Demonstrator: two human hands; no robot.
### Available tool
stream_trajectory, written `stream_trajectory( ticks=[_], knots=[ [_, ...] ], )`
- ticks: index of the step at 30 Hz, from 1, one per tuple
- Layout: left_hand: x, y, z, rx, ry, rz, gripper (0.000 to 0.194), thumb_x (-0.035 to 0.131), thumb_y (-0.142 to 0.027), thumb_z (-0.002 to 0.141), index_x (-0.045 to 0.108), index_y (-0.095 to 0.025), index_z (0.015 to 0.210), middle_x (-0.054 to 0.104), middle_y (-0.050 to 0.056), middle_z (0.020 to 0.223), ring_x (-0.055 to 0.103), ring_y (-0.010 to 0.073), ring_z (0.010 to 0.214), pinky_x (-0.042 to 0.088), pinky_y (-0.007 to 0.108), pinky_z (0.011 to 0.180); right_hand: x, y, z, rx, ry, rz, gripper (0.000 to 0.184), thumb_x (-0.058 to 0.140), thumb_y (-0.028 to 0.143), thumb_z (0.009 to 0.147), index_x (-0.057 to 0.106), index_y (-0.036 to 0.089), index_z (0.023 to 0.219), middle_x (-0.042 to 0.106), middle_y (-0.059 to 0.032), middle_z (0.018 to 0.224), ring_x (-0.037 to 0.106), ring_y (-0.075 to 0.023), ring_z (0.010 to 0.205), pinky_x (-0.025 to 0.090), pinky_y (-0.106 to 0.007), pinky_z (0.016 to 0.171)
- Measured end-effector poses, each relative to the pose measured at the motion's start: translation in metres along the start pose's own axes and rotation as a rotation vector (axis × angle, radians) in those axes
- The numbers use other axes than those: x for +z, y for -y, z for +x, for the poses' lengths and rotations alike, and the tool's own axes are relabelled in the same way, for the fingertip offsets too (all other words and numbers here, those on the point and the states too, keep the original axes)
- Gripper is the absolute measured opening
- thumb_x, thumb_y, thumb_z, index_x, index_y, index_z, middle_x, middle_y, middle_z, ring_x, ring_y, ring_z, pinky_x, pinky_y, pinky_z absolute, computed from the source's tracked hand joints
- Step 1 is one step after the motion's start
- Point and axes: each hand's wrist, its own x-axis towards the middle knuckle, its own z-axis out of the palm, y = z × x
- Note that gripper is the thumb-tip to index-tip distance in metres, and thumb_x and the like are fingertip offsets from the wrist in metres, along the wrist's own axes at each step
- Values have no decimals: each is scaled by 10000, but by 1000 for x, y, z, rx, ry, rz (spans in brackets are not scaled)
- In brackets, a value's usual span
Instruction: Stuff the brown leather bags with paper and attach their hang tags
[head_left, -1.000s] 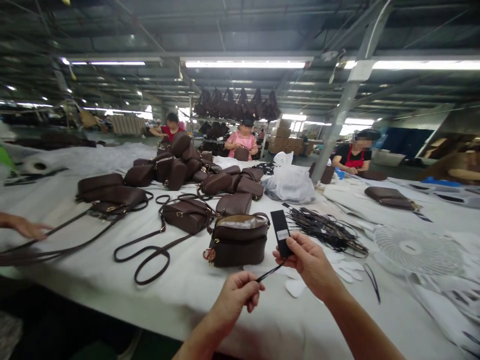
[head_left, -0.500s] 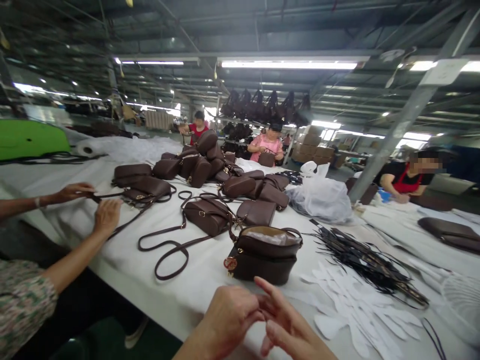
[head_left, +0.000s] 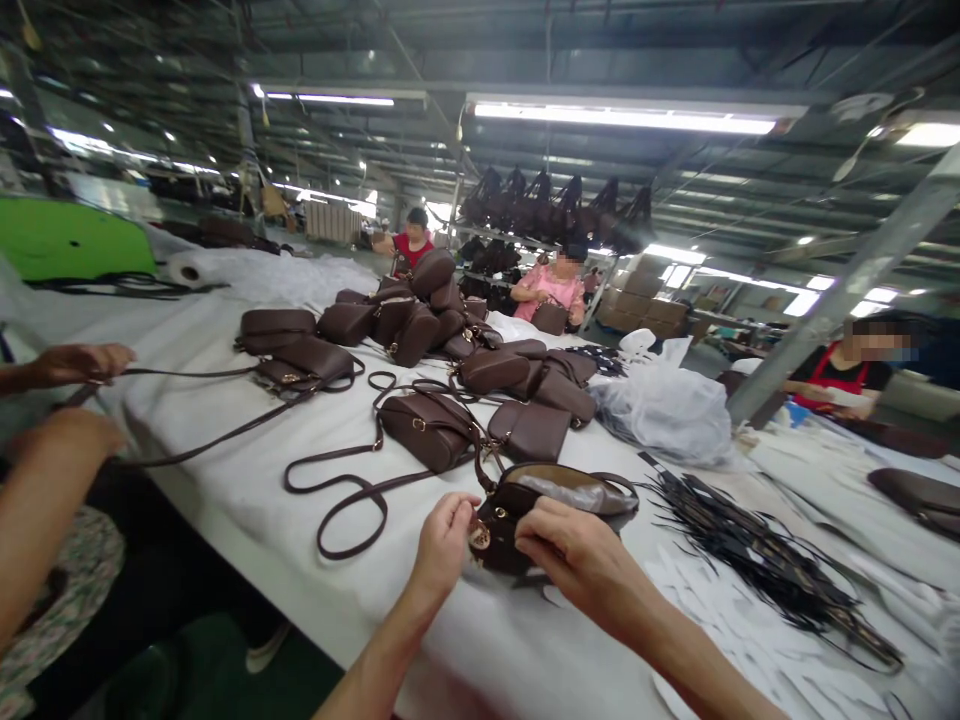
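Note:
A dark brown handbag (head_left: 517, 497) stands with its top unzipped, and clear plastic shows inside. On its left end hangs a round charm (head_left: 480, 537) near a gold-coloured zip ring. My left hand (head_left: 441, 545) is closed with its fingertips at the edge of this charm. Against the bag's front, my right hand (head_left: 566, 545) is pinched; what it holds is hidden behind the fingers. A dark flat piece shows just below that hand, too unclear to name.
Several brown handbags (head_left: 431, 428) with looped straps lie piled behind. To the right are black corded tags (head_left: 757, 560), white cut pieces and a plastic-wrapped bundle (head_left: 660, 405). On the left a co-worker's hands (head_left: 82, 365) hold a bag strap. A metal post (head_left: 832, 300) rises at right.
My hands have moved from holding a black tag and its cord in front of the bag to the bag's charm end. The view has swung right. The co-worker has pulled a strap leftward.

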Motion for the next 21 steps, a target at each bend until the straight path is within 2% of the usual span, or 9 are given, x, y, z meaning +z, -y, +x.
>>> stream_trajectory(
  ticks=[2,4,6,9,13,21],
  knots=[
    [3,9,13,47,-46,111,274,492,-264,797,674,-145,962,623,82,947,563,204,919,432,330,853,-9,-1,15,-24,13,-133,223,454,256,944,631,205,818,588,-18,800,555,-140,715,350,-249,625],
    [7,12,21,87,23,155,262,533,-230,748,701,-157,935,635,89,988,548,230,1003,406,364,936,-14,-2,30,-11,44,-285,240,452,261,951,642,211,815,587,-9,796,551,-131,692,319,-251,602],
    [12,11,26,87,82,67,275,554,-212,726,707,-166,950,651,86,1035,542,238,1056,390,368,976,-17,-2,44,13,108,-439,250,462,256,949,651,213,791,587,-7,783,541,-126,657,286,-263,581],
    [20,8,26,15,91,-235,398,575,-201,708,659,-172,1096,657,71,1110,567,228,1073,416,338,953,-19,-1,59,30,200,-591,235,482,228,939,663,205,791,611,-19,791,539,-128,641,267,-281,587],
    [28,6,23,-70,69,-461,387,593,-194,678,651,-157,1059,680,54,1003,617,200,943,451,310,872,-19,-4,67,58,183,-620,254,453,217,953,665,184,817,633,-36,808,558,-125,666,275,-281,612],
    [32,-1,24,-65,14,-509,429,539,-117,632,668,-153,1039,697,54,965,627,191,907,461,315,860,-16,-6,75,81,195,-645,257,456,229,948,678,187,825,667,-47,853,605,-157,723,298,-277,628]
  ],
)
